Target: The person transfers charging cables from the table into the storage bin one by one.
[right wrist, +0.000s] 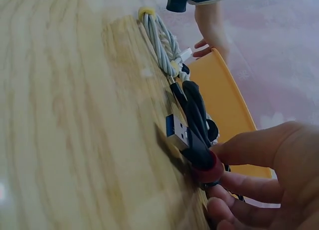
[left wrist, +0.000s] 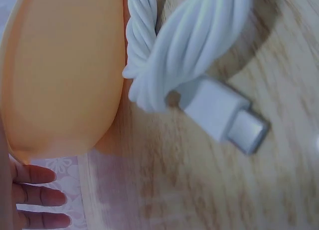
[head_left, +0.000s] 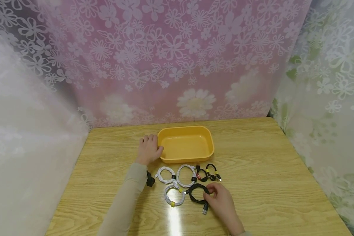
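A yellow plastic basin (head_left: 185, 160) stands toward the back of the table. My left hand (head_left: 148, 150) grips its left rim, thumb over the edge and fingers outside; in the left wrist view several fingertips (left wrist: 47, 197) show past the basin's end. In front of the basin, my right hand (head_left: 222, 200) pinches the right side of a coiled black USB cable (head_left: 192, 196). The right wrist view shows its thumb and fingers at a red band (right wrist: 212, 169) around this cable, beside the metal USB plug (right wrist: 177, 132).
Beside the black coil lie a white coil with yellow ties (head_left: 166, 195), two white coils with black ties (head_left: 160, 176) (head_left: 178, 175), and two small black coils, one red-marked (head_left: 205, 178), one with yellow ties (head_left: 211, 165). Floral curtains (head_left: 165, 65) hang behind the wooden table (head_left: 268, 183).
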### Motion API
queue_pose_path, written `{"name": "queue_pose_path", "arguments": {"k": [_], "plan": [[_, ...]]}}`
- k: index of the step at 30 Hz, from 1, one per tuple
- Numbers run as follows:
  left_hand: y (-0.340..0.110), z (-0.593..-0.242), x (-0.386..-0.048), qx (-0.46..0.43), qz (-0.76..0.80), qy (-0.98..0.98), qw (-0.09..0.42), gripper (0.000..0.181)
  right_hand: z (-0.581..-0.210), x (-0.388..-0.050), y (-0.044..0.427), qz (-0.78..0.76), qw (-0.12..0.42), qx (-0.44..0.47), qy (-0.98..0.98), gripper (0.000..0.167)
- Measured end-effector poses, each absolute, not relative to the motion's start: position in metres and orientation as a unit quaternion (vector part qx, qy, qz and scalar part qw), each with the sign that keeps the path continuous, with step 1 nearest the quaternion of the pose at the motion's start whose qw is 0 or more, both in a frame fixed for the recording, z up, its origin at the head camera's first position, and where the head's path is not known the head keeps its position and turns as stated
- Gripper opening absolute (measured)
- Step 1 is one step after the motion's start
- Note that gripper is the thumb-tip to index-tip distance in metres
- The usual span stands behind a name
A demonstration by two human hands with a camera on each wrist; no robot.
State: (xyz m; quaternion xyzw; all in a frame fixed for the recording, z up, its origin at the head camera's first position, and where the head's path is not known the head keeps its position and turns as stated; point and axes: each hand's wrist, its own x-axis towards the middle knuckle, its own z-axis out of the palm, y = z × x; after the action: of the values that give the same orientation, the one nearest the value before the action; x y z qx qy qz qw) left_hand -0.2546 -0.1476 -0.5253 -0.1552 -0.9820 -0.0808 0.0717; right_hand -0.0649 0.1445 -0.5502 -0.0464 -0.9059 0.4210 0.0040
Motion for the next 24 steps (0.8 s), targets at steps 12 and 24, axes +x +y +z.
{"name": "queue_pose_path", "arguments": {"k": [12,24], "plan": [[-0.146,-0.532,-0.257,-0.161,-0.070,-0.982,0.077,0.029,-0.548,-0.073,0.141,0.392,-0.005,-0.083,-0.916,0.018],[-0.146,-0.532,-0.256,-0.156,-0.064,-0.983,0.076,0.024,-0.546,-0.078,0.144,0.386,-0.017,-0.097,-0.917,0.017]]}}
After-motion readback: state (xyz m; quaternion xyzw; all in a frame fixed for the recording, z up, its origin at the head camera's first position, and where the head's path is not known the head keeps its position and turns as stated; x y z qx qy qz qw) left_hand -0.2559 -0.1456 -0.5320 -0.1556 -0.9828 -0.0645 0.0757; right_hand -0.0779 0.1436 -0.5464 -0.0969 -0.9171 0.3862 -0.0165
